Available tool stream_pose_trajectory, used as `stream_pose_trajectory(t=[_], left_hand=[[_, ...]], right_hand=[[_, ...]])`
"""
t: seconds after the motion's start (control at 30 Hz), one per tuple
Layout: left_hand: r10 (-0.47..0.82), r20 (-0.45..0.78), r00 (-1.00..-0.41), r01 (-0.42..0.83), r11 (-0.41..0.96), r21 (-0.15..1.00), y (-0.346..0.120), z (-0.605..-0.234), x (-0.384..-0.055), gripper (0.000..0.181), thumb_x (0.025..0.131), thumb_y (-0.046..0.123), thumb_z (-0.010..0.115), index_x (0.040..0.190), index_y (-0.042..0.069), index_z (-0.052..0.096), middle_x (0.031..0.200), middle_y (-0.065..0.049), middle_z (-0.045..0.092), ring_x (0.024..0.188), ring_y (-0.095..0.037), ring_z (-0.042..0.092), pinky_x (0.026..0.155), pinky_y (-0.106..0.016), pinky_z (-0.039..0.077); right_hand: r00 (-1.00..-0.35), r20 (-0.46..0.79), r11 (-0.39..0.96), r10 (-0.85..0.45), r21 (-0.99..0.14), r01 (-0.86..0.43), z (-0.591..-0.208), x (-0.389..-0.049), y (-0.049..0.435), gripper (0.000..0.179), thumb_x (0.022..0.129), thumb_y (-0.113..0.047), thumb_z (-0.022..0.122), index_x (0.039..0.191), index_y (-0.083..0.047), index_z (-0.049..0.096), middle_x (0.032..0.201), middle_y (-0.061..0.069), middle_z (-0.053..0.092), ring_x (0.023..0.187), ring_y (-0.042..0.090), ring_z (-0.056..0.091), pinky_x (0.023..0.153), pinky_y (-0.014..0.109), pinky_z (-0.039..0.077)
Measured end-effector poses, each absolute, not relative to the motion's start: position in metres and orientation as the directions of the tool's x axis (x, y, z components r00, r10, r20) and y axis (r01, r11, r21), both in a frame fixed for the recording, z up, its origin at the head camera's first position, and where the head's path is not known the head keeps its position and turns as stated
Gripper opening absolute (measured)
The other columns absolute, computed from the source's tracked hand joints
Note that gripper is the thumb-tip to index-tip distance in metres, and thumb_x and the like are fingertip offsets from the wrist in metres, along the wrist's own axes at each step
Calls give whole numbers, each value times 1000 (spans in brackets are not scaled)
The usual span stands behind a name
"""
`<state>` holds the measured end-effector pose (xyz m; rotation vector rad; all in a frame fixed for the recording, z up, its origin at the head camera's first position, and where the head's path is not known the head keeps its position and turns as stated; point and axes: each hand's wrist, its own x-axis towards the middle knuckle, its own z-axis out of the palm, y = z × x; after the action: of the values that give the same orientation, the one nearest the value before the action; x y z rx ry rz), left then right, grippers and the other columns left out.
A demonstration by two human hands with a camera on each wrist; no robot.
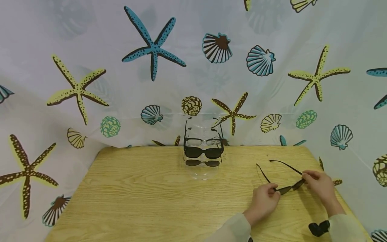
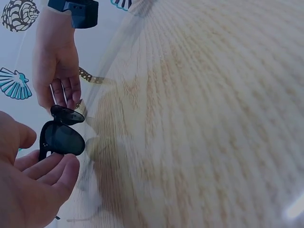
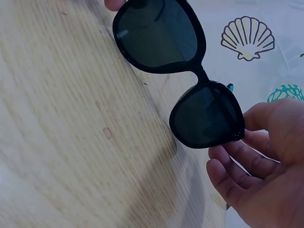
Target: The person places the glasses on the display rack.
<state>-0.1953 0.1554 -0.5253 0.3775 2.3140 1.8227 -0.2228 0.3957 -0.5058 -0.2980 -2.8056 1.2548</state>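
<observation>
Both hands hold a pair of black sunglasses (image 1: 284, 190) over the right side of the table, its temples unfolded and pointing toward the back. My left hand (image 1: 263, 201) pinches the frame's left corner, while my right hand (image 1: 321, 189) grips the opposite corner. Seen from the right wrist, the dark lenses (image 3: 204, 116) face the camera, with the right thumb and fingers at the frame's outer edge. In the left wrist view the left fingers (image 2: 57, 171) curl under the near lens (image 2: 64, 138).
At the table's back middle a clear stand holds several glasses: clear-lensed ones (image 1: 203, 142), thick black sunglasses (image 1: 204, 153) and thin-framed sunglasses (image 1: 202, 163). A patterned curtain (image 1: 181, 90) hangs behind the wooden table (image 1: 145, 198). A black wrist device (image 1: 319, 228) sits at the right sleeve.
</observation>
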Motion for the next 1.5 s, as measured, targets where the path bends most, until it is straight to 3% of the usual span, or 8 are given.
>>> stream_pose_trajectory(t=[0.27, 0.47, 0.63, 0.83, 0.93, 1.23, 1.5], left_hand=[[163, 131, -978, 162, 193, 968, 147, -527, -197, 20, 101, 9, 68, 117, 6, 80, 96, -1, 80, 80, 0, 70, 74, -18, 55], [108, 101, -989, 119, 181, 976, 142, -529, -200, 17, 102, 13, 69, 114, 10, 82, 97, 2, 80, 79, 2, 66, 67, -17, 52], [96, 87, -992, 103, 173, 980, 138, -530, -204, 18, 102, 13, 70, 114, 9, 82, 94, 2, 79, 76, 3, 64, 67, -18, 53], [87, 77, -993, 90, 155, 984, 129, -526, -206, 18, 99, 8, 71, 114, 7, 82, 89, 1, 79, 72, 3, 64, 64, -18, 52], [86, 78, -993, 89, 143, 986, 122, -521, -207, 17, 99, 7, 72, 112, 7, 83, 89, 1, 78, 73, 3, 64, 63, -18, 52], [113, 95, -989, 113, 156, 981, 97, -506, -212, 18, 100, 11, 71, 114, 11, 83, 90, 0, 78, 74, 3, 61, 65, -18, 50], [168, 150, -974, 181, 191, 965, 78, -486, -214, 22, 102, 15, 69, 121, 12, 81, 97, -2, 79, 78, 2, 64, 69, -20, 52]], right_hand=[[-982, -19, 601, 189, -789, 131, -506, -216, 389, 56, 110, -35, 57, 142, 10, 59, 125, 26, 71, 80, 4, 71, 72, 29, 62], [-982, -31, 561, 186, -817, 132, -507, -212, 385, 54, 109, -34, 59, 142, 8, 60, 115, 10, 75, 81, 7, 71, 72, 30, 62], [-985, -55, 528, 162, -838, 134, -505, -212, 383, 54, 108, -35, 60, 144, 6, 59, 116, 4, 74, 84, 8, 70, 74, 31, 62], [-988, -87, 474, 130, -870, 140, -504, -211, 380, 53, 108, -37, 61, 143, 3, 62, 105, -26, 68, 90, -3, 65, 79, 29, 62], [-988, -93, 459, 120, -878, 139, -501, -209, 376, 53, 107, -38, 62, 142, 2, 63, 100, -35, 63, 91, -6, 64, 81, 29, 62], [-996, -8, 494, 94, -868, 54, -489, -208, 359, 51, 108, -35, 63, 139, 5, 64, 97, -34, 64, 89, 1, 67, 80, 30, 63], [-988, 86, 534, 129, -845, -4, -476, -205, 342, 47, 109, -35, 60, 138, 1, 66, 101, -27, 66, 84, 0, 69, 77, 21, 60]])
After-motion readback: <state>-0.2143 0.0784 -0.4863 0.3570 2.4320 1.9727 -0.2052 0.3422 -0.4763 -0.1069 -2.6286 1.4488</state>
